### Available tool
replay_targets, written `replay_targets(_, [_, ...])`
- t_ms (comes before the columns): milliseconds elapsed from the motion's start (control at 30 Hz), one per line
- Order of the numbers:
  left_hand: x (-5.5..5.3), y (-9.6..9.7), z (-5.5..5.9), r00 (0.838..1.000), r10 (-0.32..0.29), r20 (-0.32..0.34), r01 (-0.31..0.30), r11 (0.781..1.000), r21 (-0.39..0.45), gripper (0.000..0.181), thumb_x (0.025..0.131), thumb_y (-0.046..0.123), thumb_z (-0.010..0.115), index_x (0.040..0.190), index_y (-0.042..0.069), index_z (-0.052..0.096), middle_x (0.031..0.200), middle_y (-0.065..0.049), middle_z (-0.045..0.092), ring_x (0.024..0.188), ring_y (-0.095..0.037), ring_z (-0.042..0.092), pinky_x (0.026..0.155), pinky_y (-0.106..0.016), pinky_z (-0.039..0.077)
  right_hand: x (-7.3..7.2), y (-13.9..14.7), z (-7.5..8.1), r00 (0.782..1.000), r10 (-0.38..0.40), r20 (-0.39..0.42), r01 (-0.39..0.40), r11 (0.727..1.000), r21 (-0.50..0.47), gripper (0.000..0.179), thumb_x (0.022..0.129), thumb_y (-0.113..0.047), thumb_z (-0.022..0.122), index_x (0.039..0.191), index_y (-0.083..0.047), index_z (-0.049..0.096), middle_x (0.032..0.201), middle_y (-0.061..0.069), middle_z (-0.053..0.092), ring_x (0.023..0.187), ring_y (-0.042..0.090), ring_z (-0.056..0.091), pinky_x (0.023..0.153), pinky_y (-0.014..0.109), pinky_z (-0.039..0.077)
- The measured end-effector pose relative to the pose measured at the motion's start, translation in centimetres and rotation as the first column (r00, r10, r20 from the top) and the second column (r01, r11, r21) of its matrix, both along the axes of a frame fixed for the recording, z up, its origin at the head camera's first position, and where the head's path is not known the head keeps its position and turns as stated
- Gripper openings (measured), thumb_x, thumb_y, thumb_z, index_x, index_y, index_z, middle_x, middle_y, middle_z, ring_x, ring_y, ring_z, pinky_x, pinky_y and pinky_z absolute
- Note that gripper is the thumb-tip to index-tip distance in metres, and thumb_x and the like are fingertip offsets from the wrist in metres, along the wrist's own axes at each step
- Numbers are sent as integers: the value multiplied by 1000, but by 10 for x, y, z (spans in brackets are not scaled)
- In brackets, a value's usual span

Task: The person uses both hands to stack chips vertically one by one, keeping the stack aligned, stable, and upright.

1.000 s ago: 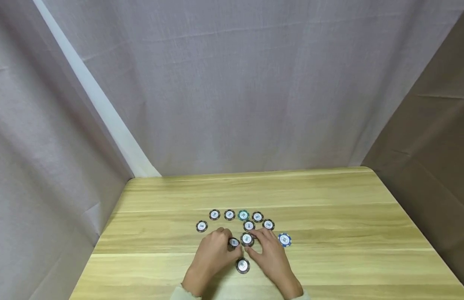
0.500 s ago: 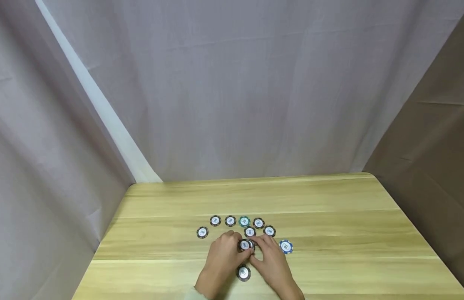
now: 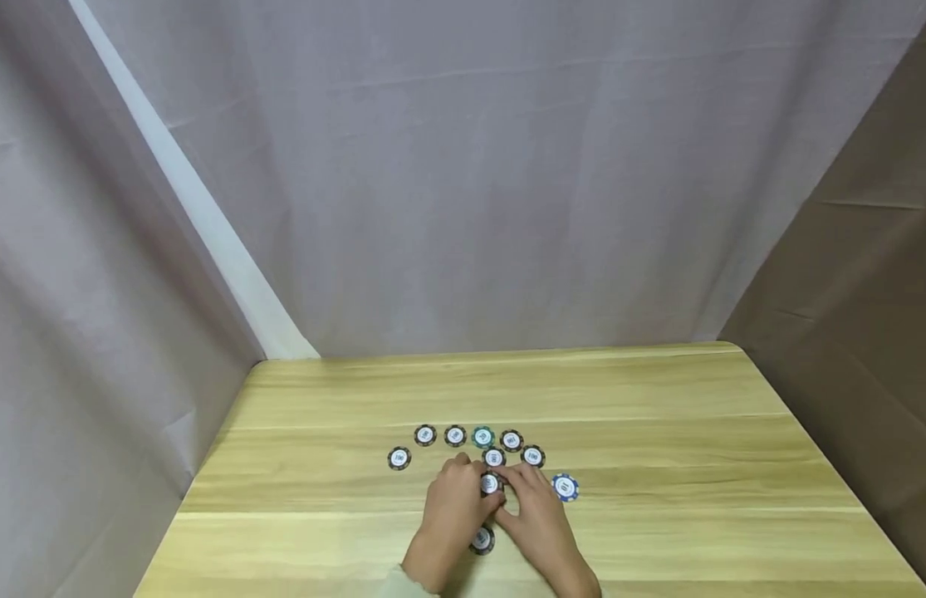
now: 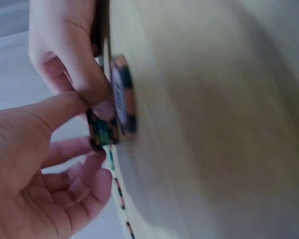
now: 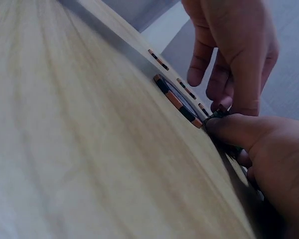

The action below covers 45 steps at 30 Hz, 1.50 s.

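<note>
A small stack of poker chips sits between my two hands, with a black chip marked 100 on top. My left hand pinches the top of the stack from the left by thumb and fingers. From the right, my right hand grips the stack's lower part, its thumb on the near side. Black, orange and green edges of the stack show in the left wrist view. Just in front lies a single black chip flat on the table, partly behind the left wrist.
Several black chips lie in an arc beyond the hands, including one at the left. A green chip is among them. Right of my right hand lies a blue chip. Grey curtains stand behind the wooden table.
My left hand has carried a black chip rightward from beside the stack onto its top, lining it up. The right hand stays at the stack.
</note>
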State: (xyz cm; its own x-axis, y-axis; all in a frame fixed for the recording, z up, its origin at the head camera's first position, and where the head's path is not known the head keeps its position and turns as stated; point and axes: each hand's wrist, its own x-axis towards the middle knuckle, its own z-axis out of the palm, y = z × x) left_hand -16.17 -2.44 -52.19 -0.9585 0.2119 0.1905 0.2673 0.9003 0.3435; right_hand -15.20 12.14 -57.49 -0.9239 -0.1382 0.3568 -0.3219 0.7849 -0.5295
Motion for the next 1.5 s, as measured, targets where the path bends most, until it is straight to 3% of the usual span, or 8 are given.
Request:
replay_targets(267, [-2, 23, 10, 994, 105, 35, -103, 993, -50, 34, 73, 26, 92, 90, 1, 77, 83, -11, 63, 77, -25, 65, 61, -42, 59, 0, 6, 2, 1000, -11, 13, 11, 1000, 3, 60, 68, 1, 82, 126, -8, 74, 113, -4, 67, 109, 19, 62, 97, 46, 53])
replay_targets(400, [-1, 27, 12, 988, 144, 62, -140, 988, -66, 37, 71, 28, 93, 91, 1, 78, 84, -12, 63, 79, -26, 66, 62, -43, 59, -1, 5, 0, 1000, -11, 4, 11, 1000, 2, 62, 65, 6, 80, 126, -8, 74, 112, -5, 67, 110, 19, 62, 97, 45, 53])
replay_targets(533, [1, 23, 15, 983, 150, 103, -144, 988, -62, 40, 76, 29, 91, 99, -1, 77, 87, -13, 64, 83, -28, 66, 64, -46, 60, -2, 1, -1, 1000, -3, -2, 3, 1000, 4, 59, 68, 4, 80, 125, -9, 74, 112, -5, 67, 110, 19, 62, 98, 45, 53])
replay_targets(700, [6, 12, 23, 981, 113, 156, -110, 993, -30, 48, 84, 32, 87, 115, -1, 73, 96, -14, 67, 93, -30, 66, 69, -50, 61, -3, 0, -1, 1000, 3, -2, -3, 1000, -1, 53, 71, -4, 84, 123, -10, 74, 113, -3, 67, 110, 20, 63, 98, 46, 53])
replay_targets(900, [13, -6, 26, 990, 51, 133, -54, 998, 19, 27, 88, 25, 81, 104, 3, 76, 89, -9, 68, 85, -29, 69, 63, -50, 59, -3, 2, -2, 1000, -8, 2, 8, 1000, -17, 44, 79, -20, 91, 120, -12, 75, 110, -5, 67, 108, 18, 62, 95, 45, 53])
replay_targets(1067, [23, -28, 21, 992, -19, 124, 10, 997, 71, 17, 87, 10, 76, 103, 5, 77, 90, -7, 71, 81, -27, 71, 60, -46, 58, -2, 3, -3, 1000, -16, 12, 16, 1000, -23, 44, 81, -26, 91, 120, -12, 74, 110, -5, 66, 108, 18, 62, 95, 44, 52])
replay_targets(1233, [36, -43, 17, 982, -72, 176, 52, 992, 116, 27, 78, 5, 73, 105, 5, 78, 90, -3, 71, 83, -25, 70, 64, -43, 57, -1, 4, -1, 1000, -17, 3, 17, 999, -30, 45, 80, -26, 91, 119, -11, 74, 109, -4, 66, 105, 19, 63, 94, 45, 52])
replay_targets(1500, [51, -49, 4, 958, -133, 253, 80, 974, 210, 38, 77, 15, 88, 112, 8, 77, 103, -3, 69, 101, -25, 67, 83, -48, 60, -1, 3, -3, 1000, -12, 3, 12, 999, -39, 46, 81, -26, 90, 122, -11, 74, 110, -3, 67, 106, 19, 63, 94, 45, 52])
